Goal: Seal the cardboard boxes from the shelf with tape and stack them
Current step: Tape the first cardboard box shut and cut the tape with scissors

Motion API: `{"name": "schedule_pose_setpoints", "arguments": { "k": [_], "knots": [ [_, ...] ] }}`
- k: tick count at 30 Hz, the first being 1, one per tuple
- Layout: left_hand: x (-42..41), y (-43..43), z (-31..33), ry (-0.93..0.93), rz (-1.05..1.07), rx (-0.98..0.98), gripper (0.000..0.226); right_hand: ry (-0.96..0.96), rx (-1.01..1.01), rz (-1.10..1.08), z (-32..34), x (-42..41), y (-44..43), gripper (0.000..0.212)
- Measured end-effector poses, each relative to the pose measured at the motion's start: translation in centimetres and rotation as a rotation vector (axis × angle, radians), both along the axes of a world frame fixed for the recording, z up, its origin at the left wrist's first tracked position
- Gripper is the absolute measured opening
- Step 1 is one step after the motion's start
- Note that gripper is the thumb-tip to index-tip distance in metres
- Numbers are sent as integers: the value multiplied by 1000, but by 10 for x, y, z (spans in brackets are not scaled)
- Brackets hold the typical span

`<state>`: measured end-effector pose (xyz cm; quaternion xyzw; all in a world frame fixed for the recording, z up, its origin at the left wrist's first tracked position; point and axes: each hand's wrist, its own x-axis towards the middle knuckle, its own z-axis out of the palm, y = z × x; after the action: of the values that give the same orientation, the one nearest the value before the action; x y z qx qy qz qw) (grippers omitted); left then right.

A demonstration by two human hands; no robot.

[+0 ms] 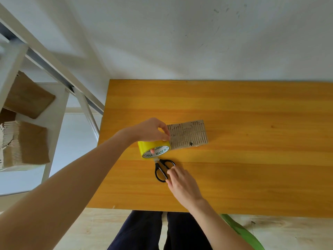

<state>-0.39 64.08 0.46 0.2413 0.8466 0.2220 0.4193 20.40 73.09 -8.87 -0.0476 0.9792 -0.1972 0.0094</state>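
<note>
The task looks barely begun. The boxes point(30, 141) lie flat in piles on the shelf point(54, 114) at the left, well apart from the counter point(252, 159) — none is folded up, taped or stacked in view. On the counter lies only a torn scrap of corrugated cardboard point(188, 134).

The left grip point(150, 129) is clamped on the yellow roll of tape point(153, 149), one fingertip showing through its core, and holds it at the scrap's left edge. The right grip point(182, 183) has its fingertips on the handles of the black scissors point(162, 170), which lie just below the roll — whether it has closed on them I cannot tell. Fetching, sealing and stacking all seem left to do.
</note>
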Motion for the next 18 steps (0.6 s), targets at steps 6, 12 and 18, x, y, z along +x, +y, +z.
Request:
{"name": "schedule_pose_setpoints", "arguments": {
  "k": [6,12,18],
  "knots": [
    [-5,-1,-3,20,-10,-25,20,-272,118,-64,-7,-25,-31,43],
    [-7,3,-4,135,-12,-123,36,-355,124,-134,-7,-29,-31,32],
    [-11,4,1,37,-29,-214,46,-376,88,-111,1,-21,-14,39]
  ]
}}
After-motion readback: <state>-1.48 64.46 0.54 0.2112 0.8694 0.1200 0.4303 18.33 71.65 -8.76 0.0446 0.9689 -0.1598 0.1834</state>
